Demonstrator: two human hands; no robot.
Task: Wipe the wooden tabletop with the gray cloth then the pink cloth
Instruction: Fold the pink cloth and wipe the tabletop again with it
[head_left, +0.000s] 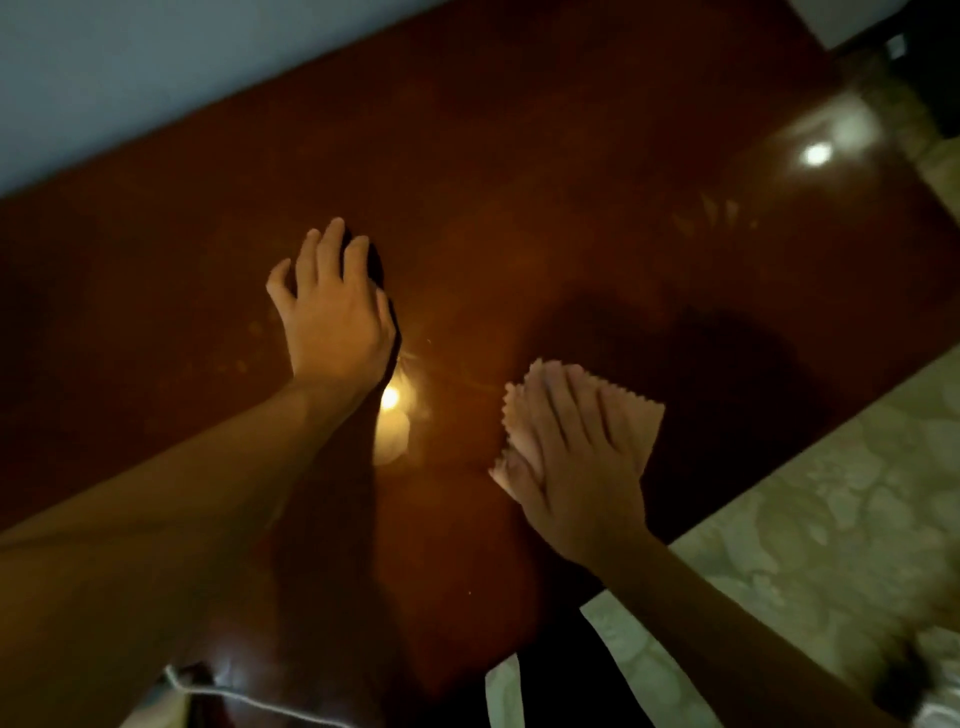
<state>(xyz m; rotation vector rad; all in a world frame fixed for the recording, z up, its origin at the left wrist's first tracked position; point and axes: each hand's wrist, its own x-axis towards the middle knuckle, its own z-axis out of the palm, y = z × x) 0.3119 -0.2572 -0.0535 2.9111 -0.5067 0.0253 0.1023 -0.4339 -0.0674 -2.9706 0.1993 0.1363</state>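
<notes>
A glossy dark reddish wooden tabletop (519, 182) fills the view. My right hand (571, 462) lies flat on a pink cloth (644, 421) with a zigzag edge, pressing it on the wood near the table's front edge. My left hand (332, 306) rests palm down further left, fingers spread, with nothing under it that I can make out; only its dark shadow shows at its right side. No gray cloth is in view.
A pale wall (130, 67) runs along the table's far edge. Light patterned floor (831, 519) lies to the right, below the front edge. A white cord (249, 699) crosses the bottom left corner. Lamp glare spots (389, 400) shine on the wood.
</notes>
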